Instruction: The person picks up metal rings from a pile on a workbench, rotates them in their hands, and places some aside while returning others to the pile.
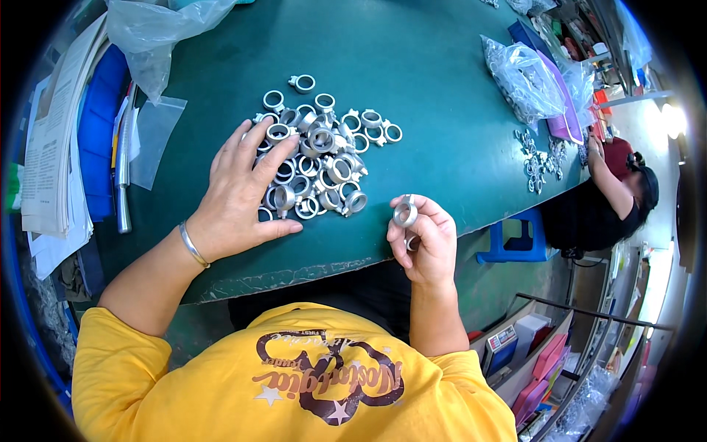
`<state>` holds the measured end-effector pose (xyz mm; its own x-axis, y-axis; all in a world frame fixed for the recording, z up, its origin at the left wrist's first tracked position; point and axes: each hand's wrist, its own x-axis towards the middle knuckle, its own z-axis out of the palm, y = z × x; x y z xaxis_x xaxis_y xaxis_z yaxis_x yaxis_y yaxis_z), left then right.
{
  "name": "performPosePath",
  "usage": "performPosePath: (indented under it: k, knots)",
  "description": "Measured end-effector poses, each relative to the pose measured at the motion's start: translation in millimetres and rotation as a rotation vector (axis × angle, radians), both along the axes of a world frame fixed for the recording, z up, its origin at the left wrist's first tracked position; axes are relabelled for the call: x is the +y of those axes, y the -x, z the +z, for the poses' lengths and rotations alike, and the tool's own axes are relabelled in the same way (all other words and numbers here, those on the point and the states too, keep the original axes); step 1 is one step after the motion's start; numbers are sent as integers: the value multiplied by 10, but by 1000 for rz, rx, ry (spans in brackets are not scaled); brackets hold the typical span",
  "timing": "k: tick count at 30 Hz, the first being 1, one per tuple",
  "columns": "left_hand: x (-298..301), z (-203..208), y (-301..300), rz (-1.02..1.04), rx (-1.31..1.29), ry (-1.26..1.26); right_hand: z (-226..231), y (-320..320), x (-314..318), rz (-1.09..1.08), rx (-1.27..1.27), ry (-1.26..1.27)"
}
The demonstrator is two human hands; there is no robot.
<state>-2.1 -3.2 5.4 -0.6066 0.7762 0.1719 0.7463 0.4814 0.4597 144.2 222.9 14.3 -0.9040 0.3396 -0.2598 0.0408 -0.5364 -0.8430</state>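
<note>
A heap of silver-grey metal rings (pixel 322 140), each with a small lug on its side, lies on the green tabletop in front of me. My left hand (pixel 247 180) rests at the heap's left edge, fingers spread, the fingertips near or touching a few rings. To the right of the heap, by the table's near edge, my right hand (pixel 431 239) pinches one metal ring (pixel 405 214) between thumb and fingers. A second ring (pixel 412 241) shows lower down, within the curled fingers of the same hand.
Papers (pixel 62 147), a blue bin (pixel 101 132) and clear plastic bags (pixel 158 33) line the left side. At the far right sit a purple basket (pixel 563 110), a bagged bundle (pixel 523 81) and small metal parts (pixel 537 162). Another person (pixel 600 206) works beyond a blue stool (pixel 519 237).
</note>
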Motion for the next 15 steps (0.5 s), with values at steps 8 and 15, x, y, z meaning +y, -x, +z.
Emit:
performPosePath:
  k: [8,15]
  knots:
    - [6,24,2,-4,0,8,-110,-12,-4,-1,92,-8]
    - [-8,25,4,-7,-3,-8,-106,-18,-97,-57,136,-151]
